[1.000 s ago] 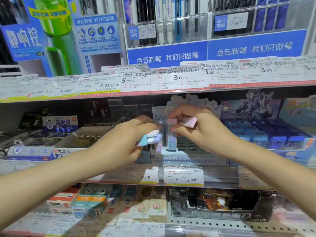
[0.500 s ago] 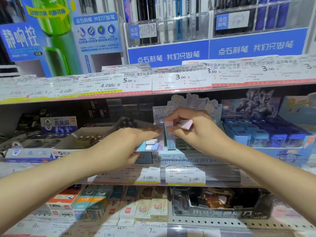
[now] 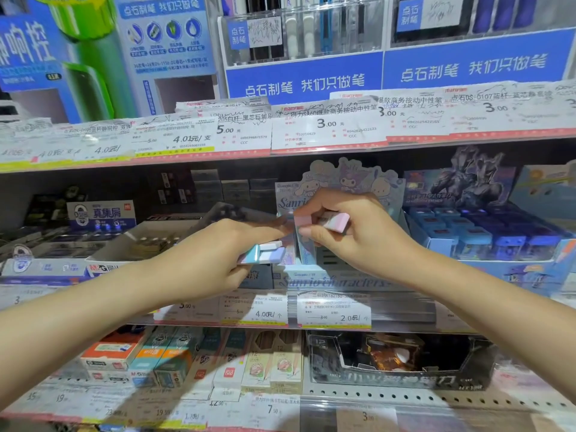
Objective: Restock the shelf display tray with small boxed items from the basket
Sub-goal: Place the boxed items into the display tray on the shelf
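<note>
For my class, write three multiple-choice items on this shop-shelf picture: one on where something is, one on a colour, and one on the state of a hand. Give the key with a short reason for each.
1. Where is the character display tray that is being restocked?
A. On the middle shelf, left of the blue boxed display
B. On the bottom shelf
C. On the top shelf among the pens

2. What colour is the banner with white writing above the price tags?
A. Red
B. Blue
C. Black

3. What is the left hand doing?
A. Hanging open and empty
B. Pressing flat on a price tag
C. Gripping several small pastel boxes

Key:
1 A: the tray sits on the middle shelf with the blue boxed display to its right.
2 B: the banner is plainly blue.
3 C: small pastel boxes stick out from its curled fingers, while the right hand pinches a pink box over the tray.
</note>
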`<state>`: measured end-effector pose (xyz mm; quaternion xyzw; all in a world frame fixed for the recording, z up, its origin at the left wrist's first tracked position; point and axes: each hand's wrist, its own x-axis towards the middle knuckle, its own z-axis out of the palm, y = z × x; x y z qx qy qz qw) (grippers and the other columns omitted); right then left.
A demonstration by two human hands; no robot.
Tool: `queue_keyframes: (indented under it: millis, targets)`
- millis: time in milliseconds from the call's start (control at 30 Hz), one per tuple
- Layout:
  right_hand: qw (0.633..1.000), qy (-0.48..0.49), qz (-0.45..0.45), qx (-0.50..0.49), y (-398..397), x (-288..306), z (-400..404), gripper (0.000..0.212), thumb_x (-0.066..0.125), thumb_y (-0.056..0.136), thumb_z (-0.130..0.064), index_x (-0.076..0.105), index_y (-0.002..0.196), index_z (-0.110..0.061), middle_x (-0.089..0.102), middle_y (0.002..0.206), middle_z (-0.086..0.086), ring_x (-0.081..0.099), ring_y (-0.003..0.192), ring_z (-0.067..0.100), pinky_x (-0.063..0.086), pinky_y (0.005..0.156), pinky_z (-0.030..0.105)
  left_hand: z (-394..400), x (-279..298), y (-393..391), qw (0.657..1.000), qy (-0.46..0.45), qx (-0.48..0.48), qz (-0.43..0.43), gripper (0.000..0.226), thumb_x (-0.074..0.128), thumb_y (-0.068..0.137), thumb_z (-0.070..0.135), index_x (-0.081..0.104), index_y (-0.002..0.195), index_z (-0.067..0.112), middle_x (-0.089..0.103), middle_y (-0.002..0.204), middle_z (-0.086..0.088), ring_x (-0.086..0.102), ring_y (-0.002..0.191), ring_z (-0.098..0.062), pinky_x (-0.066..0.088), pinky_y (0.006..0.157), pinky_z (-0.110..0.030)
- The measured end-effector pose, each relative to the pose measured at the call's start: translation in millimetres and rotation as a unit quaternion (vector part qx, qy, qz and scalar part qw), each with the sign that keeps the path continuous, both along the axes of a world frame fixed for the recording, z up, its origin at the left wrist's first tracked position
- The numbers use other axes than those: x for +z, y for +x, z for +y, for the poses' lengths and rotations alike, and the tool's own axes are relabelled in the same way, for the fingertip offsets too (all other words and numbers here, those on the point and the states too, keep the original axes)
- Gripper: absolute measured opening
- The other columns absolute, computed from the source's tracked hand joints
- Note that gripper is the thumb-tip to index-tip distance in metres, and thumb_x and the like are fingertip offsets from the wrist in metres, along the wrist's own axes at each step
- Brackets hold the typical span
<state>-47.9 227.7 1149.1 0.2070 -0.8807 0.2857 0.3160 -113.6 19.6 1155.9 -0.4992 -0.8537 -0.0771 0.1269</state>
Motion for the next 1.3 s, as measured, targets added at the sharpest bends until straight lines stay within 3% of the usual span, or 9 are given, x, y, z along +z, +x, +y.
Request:
queue_keyframes:
  millis: [167, 333, 533, 800, 933, 1033, 1100, 1167, 1300]
  targets:
    - [0.998, 0.063, 0.011, -0.009, -3, 1, 3, 0.011, 0.064, 0.082, -0.018, 0.07, 0.09, -0.014, 0.07, 0.083, 0.002, 0.06, 0.076, 0.015, 0.047, 0.071, 0.026, 1, 4, -1, 1.0, 0.001, -0.022, -0.009, 0.072, 0.049, 0.075, -0.004, 0.043, 0.136, 0.035, 0.067, 0.114, 0.01, 0.059, 0.059, -0.016, 0.051, 0.059, -0.034]
    - [0.994, 0.107, 0.014, -0.004, -2, 9, 3, 0.014, 0.06, 0.083, -0.016, 0.073, 0.086, -0.013, 0.071, 0.078, 0.005, 0.057, 0.073, 0.012, 0.045, 0.069, 0.018, -2, 1, -4, 0.999, 0.016, -0.044, -0.014, 0.068, 0.047, 0.075, 0.004, 0.044, 0.135, 0.035, 0.065, 0.123, 0.004, 0.067, 0.09, -0.022, 0.052, 0.079, -0.038]
    - [0.987, 0.163, 0.005, -0.014, 2, 19, 9, 0.02, 0.057, 0.08, -0.022, 0.076, 0.079, -0.017, 0.067, 0.069, 0.006, 0.057, 0.063, 0.017, 0.049, 0.063, 0.03, 2, 3, 2, 1.0, -0.001, -0.017, -0.024, 0.068, 0.051, 0.076, -0.008, 0.046, 0.135, 0.024, 0.059, 0.13, 0.007, 0.049, 0.061, 0.021, 0.033, 0.058, 0.002]
    - [0.981, 0.166, -0.101, 0.009, 7, 25, 9, 0.017, 0.065, 0.079, -0.016, 0.073, 0.094, -0.015, 0.071, 0.082, 0.003, 0.062, 0.075, 0.016, 0.046, 0.071, 0.022, -2, 2, -6, 0.999, 0.0, -0.032, -0.015, 0.066, 0.042, 0.074, 0.009, 0.045, 0.135, 0.033, 0.067, 0.119, 0.002, 0.067, 0.081, -0.021, 0.053, 0.072, -0.037]
    - [0.968, -0.09, -0.227, 0.062, 14, 39, 18, 0.026, 0.057, 0.082, 0.004, 0.061, 0.098, -0.016, 0.062, 0.081, -0.001, 0.058, 0.069, 0.001, 0.045, 0.066, 0.007, 1, 3, -3, 1.0, 0.012, -0.01, 0.017, 0.057, 0.05, 0.079, 0.006, 0.049, 0.125, 0.04, 0.066, 0.089, 0.013, 0.056, 0.072, -0.005, 0.042, 0.065, -0.015]
    - [0.935, -0.218, -0.255, 0.118, 19, 40, 22, 0.018, 0.051, 0.084, 0.009, 0.056, 0.1, 0.002, 0.063, 0.084, 0.007, 0.06, 0.059, 0.006, 0.048, 0.058, 0.014, 6, 6, 7, 0.993, 0.098, -0.064, 0.022, 0.046, 0.056, 0.081, 0.002, 0.041, 0.078, 0.045, 0.051, 0.073, 0.025, 0.047, 0.063, 0.003, 0.03, 0.054, -0.012]
    - [0.909, -0.269, -0.284, 0.144, 23, 37, 20, 0.01, 0.049, 0.087, 0.003, 0.055, 0.093, -0.001, 0.066, 0.08, 0.011, 0.061, 0.056, 0.009, 0.05, 0.055, 0.015, 10, 6, 11, 0.981, 0.176, -0.074, -0.037, 0.014, 0.053, 0.087, 0.023, 0.055, 0.074, 0.028, 0.056, 0.071, 0.01, 0.049, 0.061, -0.009, 0.035, 0.053, -0.023]
    - [0.888, -0.3, -0.308, 0.163, 26, 35, 19, 0.012, 0.047, 0.089, -0.001, 0.056, 0.083, -0.005, 0.07, 0.078, 0.01, 0.06, 0.054, 0.008, 0.05, 0.054, 0.014, 18, 5, 19, 0.967, 0.227, -0.045, -0.109, 0.034, 0.049, 0.087, 0.04, 0.064, 0.082, 0.01, 0.063, 0.069, -0.009, 0.055, 0.06, -0.021, 0.042, 0.055, -0.035]
    - [0.845, -0.355, -0.341, 0.211, 28, 28, 14, 0.03, 0.053, 0.084, -0.002, 0.063, 0.058, -0.014, 0.063, 0.08, 0.011, 0.05, 0.051, 0.008, 0.045, 0.051, 0.014, 36, 4, 35, 0.891, 0.305, -0.044, -0.333, 0.026, 0.057, 0.089, 0.021, 0.067, 0.079, -0.001, 0.058, 0.048, 0.006, 0.039, 0.039, -0.003, 0.031, 0.044, -0.016]
